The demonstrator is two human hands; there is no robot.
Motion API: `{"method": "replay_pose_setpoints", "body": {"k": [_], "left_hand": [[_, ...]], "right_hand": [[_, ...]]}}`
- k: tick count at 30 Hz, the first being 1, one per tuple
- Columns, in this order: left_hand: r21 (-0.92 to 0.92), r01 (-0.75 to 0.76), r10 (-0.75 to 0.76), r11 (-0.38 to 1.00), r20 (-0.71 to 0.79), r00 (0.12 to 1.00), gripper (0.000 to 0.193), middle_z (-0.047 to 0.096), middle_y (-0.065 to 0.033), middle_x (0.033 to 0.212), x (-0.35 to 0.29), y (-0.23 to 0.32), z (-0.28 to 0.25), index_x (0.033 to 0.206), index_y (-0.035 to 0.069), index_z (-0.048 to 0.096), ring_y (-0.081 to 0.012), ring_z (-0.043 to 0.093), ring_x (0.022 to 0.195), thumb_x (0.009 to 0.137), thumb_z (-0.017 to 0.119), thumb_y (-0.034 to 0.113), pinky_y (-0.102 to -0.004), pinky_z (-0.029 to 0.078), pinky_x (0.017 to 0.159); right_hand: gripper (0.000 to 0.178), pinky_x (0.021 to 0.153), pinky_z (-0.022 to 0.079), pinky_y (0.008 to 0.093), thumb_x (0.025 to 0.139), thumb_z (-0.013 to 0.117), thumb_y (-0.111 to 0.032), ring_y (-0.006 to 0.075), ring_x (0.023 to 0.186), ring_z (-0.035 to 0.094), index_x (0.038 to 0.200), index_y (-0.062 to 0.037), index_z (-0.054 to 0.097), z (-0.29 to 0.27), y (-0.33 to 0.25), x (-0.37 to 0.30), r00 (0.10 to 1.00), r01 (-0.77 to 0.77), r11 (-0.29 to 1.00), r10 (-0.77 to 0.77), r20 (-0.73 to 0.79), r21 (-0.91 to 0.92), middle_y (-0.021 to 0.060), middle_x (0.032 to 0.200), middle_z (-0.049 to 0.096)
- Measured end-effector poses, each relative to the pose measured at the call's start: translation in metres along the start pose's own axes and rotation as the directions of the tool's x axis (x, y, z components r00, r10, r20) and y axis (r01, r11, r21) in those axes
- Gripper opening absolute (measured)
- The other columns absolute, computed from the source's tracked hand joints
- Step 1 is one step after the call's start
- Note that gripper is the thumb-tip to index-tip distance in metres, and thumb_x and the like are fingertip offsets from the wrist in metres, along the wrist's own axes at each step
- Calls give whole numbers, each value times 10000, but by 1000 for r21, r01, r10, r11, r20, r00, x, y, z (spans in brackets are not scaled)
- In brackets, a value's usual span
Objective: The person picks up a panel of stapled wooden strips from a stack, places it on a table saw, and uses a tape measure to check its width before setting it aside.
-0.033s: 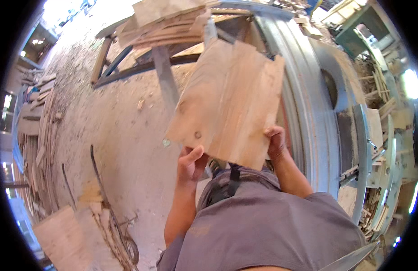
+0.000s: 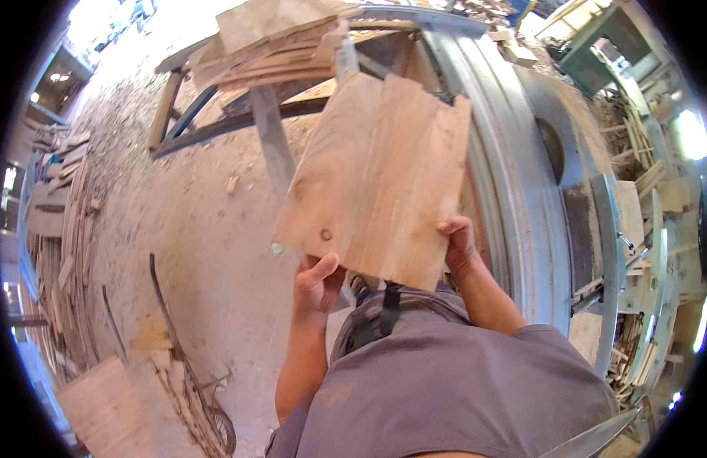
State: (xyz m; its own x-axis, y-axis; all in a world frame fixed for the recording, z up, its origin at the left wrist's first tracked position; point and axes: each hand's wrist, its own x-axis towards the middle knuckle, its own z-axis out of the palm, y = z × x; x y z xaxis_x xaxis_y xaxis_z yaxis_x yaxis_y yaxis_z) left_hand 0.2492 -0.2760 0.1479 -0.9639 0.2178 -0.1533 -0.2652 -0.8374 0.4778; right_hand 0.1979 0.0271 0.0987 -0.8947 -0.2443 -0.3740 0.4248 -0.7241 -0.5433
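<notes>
Little has moved: the wooden panel [image 2: 376,179], before your waist, sits slightly further left in view. Left grip [image 2: 315,281] pinches its near edge; right grip [image 2: 460,239], its right edge. Expect stiff, probably light handling.

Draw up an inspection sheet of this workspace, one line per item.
Surface: grooved metal bench to the right; dusty floor to the left.
Things in hand: wooden panel, far edge stepped, dark knot near its near-left corner.
Clutter: wood scrap on the floor; wood strips heaped far left.
Hands: left hand grips the near-left corner, right hand the right edge.
Cables: nothing seen.
Surroundings: stacked boards ahead.
</notes>
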Motion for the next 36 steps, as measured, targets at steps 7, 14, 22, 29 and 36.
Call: {"method": "replay_pose_setpoints", "body": {"k": [7, 14, 22, 29, 36], "left_hand": [[107, -45, 60, 993, -143, 988, 763, 514, -92, 1480, 31, -21, 16, 1516, 57, 403, -292, 474, 1383, 808, 662, -57, -454, 339, 1191], [128, -87, 111, 988, -197, 974, 781, 528, -67, 1465, 73, -47, 14, 1502, 85, 431, -284, 483, 1371, 782, 677, -89, -471, 354, 1182], [189, -150, 216, 971, -407, 887, 540, 708, -110, 1200, 114, -58, 30, 1383, 57, 549, -259, 683, 1071, 875, 696, -50, -384, 541, 953], [265, -296, 397, 918, -571, 719, 424, 718, -244, 1038, 84, -68, 32, 1357, 30, 460, -324, 713, 884, 966, 624, 39, -439, 573, 826], [392, -323, 507, 861, -617, 602, 556, 717, -201, 1009, 46, -87, 25, 1442, -135, 376, -257, 705, 874, 970, 624, 20, -383, 585, 833]], "right_hand": [[730, 938, 580, 490, 602, 582, -35, 330, 1027, 700, 1325, 66, 560, 18, -36, 30, 988, -95, 993, 84, 133, 77, 193, 1155, 698], [600, 864, 594, 464, 619, 600, -32, 303, 949, 706, 1212, 54, 629, -18, -74, 86, 975, -143, 989, 137, 177, 25, 142, 1083, 717], [590, 877, 582, 446, 624, 616, -38, 283, 942, 700, 1208, 40, 631, -7, -116, 149, 968, -133, 991, 131, 212, -7, 115, 1052, 716], [626, 931, 573, 471, 657, 580, -48, 333, 1031, 691, 1275, 46, 599, 57, -160, 245, 869, -199, 980, 166, 466, 22, 156, 1161, 693], [333, 756, 584, 407, 769, 583, -29, 279, 862, 686, 1075, 90, 639, 285, -223, 368, 905, 219, 970, -162, 394, -105, 122, 930, 672]]}}
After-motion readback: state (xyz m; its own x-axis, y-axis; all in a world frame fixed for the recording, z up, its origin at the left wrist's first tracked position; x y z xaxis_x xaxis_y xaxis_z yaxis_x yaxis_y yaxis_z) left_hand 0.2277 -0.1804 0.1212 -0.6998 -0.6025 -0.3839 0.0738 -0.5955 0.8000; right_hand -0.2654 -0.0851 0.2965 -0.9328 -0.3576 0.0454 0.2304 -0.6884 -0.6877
